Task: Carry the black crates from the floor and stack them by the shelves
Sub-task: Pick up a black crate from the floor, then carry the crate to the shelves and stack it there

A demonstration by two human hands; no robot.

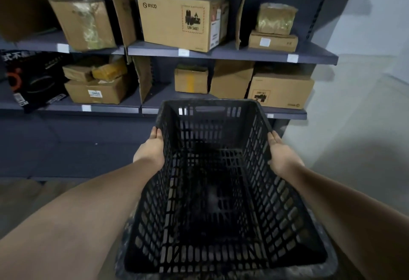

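Observation:
A black slotted plastic crate (212,191) fills the middle of the head view, empty, its open top facing me. My left hand (151,149) grips its left wall near the far rim, and my right hand (282,154) grips the right wall opposite. The crate hangs in front of the grey shelves (221,53). At the bottom edge, a second dark rim (332,268) shows just under the held crate; whether the two touch is unclear.
Cardboard boxes (181,22) of several sizes fill two shelf levels, with a black printed box (31,78) at the left. The shelf's dark base panel (66,142) stands behind the crate. Pale floor (354,147) spreads to the right, beside a white wall.

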